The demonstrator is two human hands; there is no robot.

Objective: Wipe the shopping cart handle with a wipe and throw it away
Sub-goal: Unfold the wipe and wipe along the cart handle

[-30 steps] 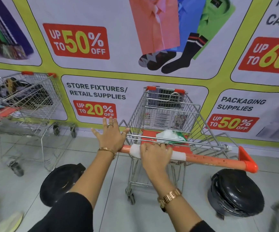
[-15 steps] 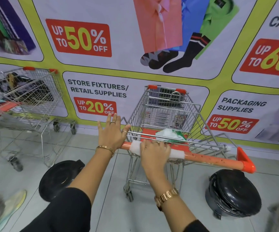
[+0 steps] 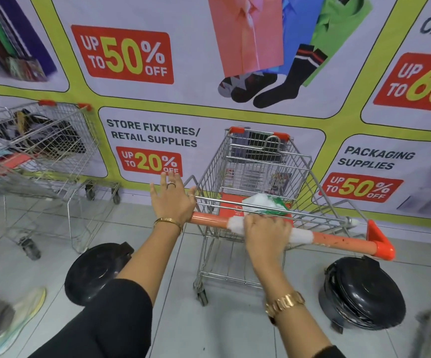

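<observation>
R hand (image 3: 266,235) clamps wipe (image 3: 301,235) round handle (image 3: 338,241) | bar runs L-R, unwiped span to right | L hand (image 3: 171,201) open, splayed at bar's L end

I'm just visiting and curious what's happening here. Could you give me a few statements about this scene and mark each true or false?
1. The right hand presses a white wipe onto the orange cart handle. True.
2. The left hand grips the wipe too. False: its fingers are spread open at the handle's left end.
3. Two black bins stand on the floor, one on each side of the cart. True.
4. The cart basket is folded flat. False: it stands open, with a packet on the seat.
</observation>
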